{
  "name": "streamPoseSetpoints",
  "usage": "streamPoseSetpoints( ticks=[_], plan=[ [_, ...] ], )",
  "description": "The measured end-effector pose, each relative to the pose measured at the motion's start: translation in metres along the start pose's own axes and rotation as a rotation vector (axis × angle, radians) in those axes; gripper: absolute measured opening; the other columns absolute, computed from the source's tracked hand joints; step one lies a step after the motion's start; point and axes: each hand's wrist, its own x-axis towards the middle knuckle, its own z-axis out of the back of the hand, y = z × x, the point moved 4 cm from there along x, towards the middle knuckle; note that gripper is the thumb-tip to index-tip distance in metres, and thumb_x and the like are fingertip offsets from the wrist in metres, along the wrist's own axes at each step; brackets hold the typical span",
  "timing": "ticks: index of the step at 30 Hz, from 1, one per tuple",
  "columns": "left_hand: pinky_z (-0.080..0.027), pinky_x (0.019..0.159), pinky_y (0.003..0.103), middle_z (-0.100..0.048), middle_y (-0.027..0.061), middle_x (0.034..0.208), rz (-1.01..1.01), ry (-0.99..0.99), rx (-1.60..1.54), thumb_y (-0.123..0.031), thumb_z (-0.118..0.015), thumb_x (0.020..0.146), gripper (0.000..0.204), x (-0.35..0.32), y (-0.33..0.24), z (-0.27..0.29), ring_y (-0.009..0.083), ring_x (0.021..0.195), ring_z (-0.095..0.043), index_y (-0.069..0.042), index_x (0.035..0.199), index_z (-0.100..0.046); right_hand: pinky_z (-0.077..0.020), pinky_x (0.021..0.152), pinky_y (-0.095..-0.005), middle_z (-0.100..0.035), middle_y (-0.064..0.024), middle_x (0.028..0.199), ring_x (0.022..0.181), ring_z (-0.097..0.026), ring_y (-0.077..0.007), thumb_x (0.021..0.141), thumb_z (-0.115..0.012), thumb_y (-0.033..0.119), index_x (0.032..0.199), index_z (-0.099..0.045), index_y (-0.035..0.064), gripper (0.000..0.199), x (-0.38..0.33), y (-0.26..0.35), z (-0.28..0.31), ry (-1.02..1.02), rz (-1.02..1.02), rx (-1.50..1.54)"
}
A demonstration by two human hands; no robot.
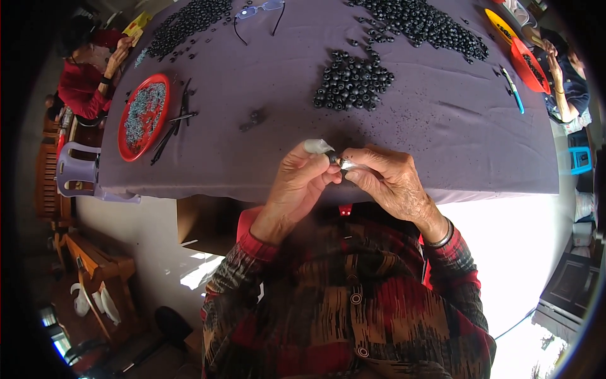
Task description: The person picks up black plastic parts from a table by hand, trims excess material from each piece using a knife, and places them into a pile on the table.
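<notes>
Small dark bead [333, 159] is getting pinched between both hands, left hand [302, 183] and right hand [390, 184], just below the bead pile [353, 81]; keeping fingertips tight helps.

Flat yellow packet [137, 25] at table's far-left corner.

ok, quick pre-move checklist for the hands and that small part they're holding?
1. Left hand pinches the small dark ring-shaped part: ok.
2. Right hand holds the thin shiny metal piece against the part: ok.
3. Piece seated in the part: cannot tell, too small.
4. Pale cover on the left thumb tip in place: ok.
5. Heap of small dark round parts lies ahead on the purple cloth-covered table: ok.
</notes>
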Motion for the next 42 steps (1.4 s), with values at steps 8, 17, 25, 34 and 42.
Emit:
streamPoseSetpoints(
  ticks=[8, 17, 25, 34, 42],
  plan=[
    [-0.054, 0.070, 0.030, -0.062, 0.0050, 0.091, -0.013, -0.003, 0.044, -0.007, -0.054, 0.092, 0.012, 0.001, 0.000, -0.001, 0.0130, 0.080, -0.060, -0.007, 0.103, -0.060, -0.0503, 0.069, -0.0282, -0.066, -0.0108, 0.086, 0.077, -0.064, -0.0185, 0.087, -0.063, 0.010, 0.103, -0.063, 0.0001, 0.019, 0.000, -0.004, -0.001, -0.018, 0.020, 0.012],
    [-0.054, 0.070, 0.033, -0.064, 0.0050, 0.090, -0.019, -0.049, 0.098, -0.001, -0.057, 0.087, 0.016, 0.000, 0.004, -0.013, 0.0136, 0.079, -0.061, -0.008, 0.099, -0.064, -0.0492, 0.075, -0.0247, -0.067, -0.0080, 0.090, 0.083, -0.060, -0.0101, 0.089, -0.061, 0.017, 0.103, -0.064, -0.0031, 0.024, 0.008, -0.013, 0.012, -0.023, -0.271, 0.185],
    [-0.054, 0.070, 0.029, -0.060, 0.0036, 0.088, 0.054, -0.016, 0.042, -0.004, -0.056, 0.089, 0.016, 0.002, 0.010, -0.007, 0.0123, 0.079, -0.056, -0.005, 0.105, -0.057, -0.0453, 0.070, -0.0238, -0.060, -0.0013, 0.085, 0.079, -0.054, -0.0084, 0.080, -0.071, 0.009, 0.095, -0.065, -0.0007, 0.019, 0.009, -0.014, 0.015, -0.037, -0.230, 0.147],
    [-0.053, 0.067, 0.027, -0.058, 0.0030, 0.088, 0.175, -0.019, 0.026, -0.005, -0.058, 0.088, 0.030, -0.001, 0.020, -0.012, 0.0104, 0.074, -0.058, -0.005, 0.116, -0.047, -0.0426, 0.058, -0.0233, -0.057, -0.0009, 0.075, 0.065, -0.050, -0.0058, 0.083, -0.067, 0.007, 0.090, -0.066, -0.0012, 0.010, 0.004, -0.019, 0.001, 0.058, -0.302, 0.448],
    [-0.050, 0.061, 0.025, -0.059, 0.0031, 0.077, 0.133, -0.152, 0.595, -0.003, -0.064, 0.083, 0.016, -0.011, -0.021, 0.000, 0.0100, 0.068, -0.057, -0.002, 0.099, -0.063, -0.0450, 0.056, -0.0290, -0.060, -0.0062, 0.061, 0.059, -0.056, -0.0102, 0.083, -0.062, 0.020, 0.082, -0.065, 0.0006, 0.020, 0.033, -0.036, 0.021, 0.046, -0.455, -0.263]
  ],
)
